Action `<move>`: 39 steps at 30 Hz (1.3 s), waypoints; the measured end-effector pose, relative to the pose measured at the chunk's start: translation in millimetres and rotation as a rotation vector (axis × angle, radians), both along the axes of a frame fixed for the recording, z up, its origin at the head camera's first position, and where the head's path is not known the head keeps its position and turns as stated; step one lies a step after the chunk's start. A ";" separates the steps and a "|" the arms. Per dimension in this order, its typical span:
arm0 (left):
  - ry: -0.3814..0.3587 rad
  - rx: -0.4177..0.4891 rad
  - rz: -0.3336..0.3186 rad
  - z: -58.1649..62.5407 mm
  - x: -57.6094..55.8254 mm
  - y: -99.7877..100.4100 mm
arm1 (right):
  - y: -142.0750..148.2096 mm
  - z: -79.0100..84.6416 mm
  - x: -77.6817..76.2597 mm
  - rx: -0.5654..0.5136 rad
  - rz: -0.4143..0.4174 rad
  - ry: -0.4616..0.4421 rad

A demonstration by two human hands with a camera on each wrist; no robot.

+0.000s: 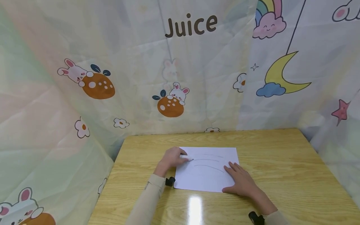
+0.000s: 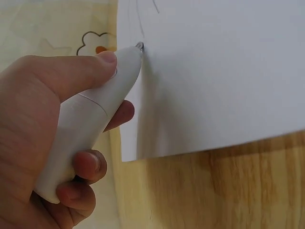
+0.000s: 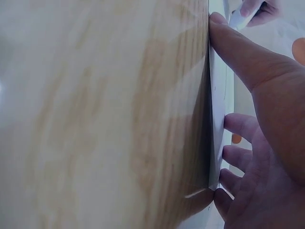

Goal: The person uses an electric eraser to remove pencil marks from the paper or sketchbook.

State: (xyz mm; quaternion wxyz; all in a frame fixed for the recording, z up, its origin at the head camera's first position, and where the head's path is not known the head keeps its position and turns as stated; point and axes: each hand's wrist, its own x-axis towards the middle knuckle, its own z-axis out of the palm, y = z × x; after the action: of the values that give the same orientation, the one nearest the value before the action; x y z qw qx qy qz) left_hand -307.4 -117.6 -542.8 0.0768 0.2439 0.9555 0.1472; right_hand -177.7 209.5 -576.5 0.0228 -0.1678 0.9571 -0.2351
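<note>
My left hand [image 1: 171, 157] holds a fat white correction pen [image 2: 78, 126] with a metal tip. In the left wrist view the thumb lies along the pen and the other fingers curl round its body. The tip touches the white paper [image 1: 201, 179], at the left end of a thin curved line. Several faint grey curved lines [image 1: 208, 166] run across the middle of the sheet. At the sheet's right side rests my right hand [image 1: 242, 182], fingers spread, with fingertips on the paper. The right wrist view shows its thumb [image 3: 252, 57] at the near edge.
The paper lies on a wooden table [image 1: 135, 175], whose surface reflects a bright light near the front. A printed curtain [image 1: 135, 103] hangs behind the table and on both sides. Each wrist wears a black camera.
</note>
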 end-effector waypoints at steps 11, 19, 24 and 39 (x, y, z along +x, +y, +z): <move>0.047 0.010 0.028 -6.5 9.8 -2.1 | 1.0 3.4 -7.6 0.012 0.025 -0.031; 0.079 0.030 0.037 -6.5 18.3 2.9 | 3.6 4.1 -13.5 0.049 0.040 -0.011; 0.082 -0.001 0.096 -3.4 20.5 2.0 | 0.3 5.6 -14.5 0.048 0.061 -0.030; 0.061 0.008 0.070 -6.7 19.1 6.4 | 0.0 6.6 -12.9 0.056 0.075 -0.022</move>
State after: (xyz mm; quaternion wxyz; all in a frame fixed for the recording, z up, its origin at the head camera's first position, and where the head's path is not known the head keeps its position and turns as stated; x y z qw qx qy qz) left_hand -288.3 -111.2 -549.6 0.0416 0.2151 0.9647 0.1459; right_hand -190.6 209.5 -569.8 0.0467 -0.2005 0.9560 -0.2089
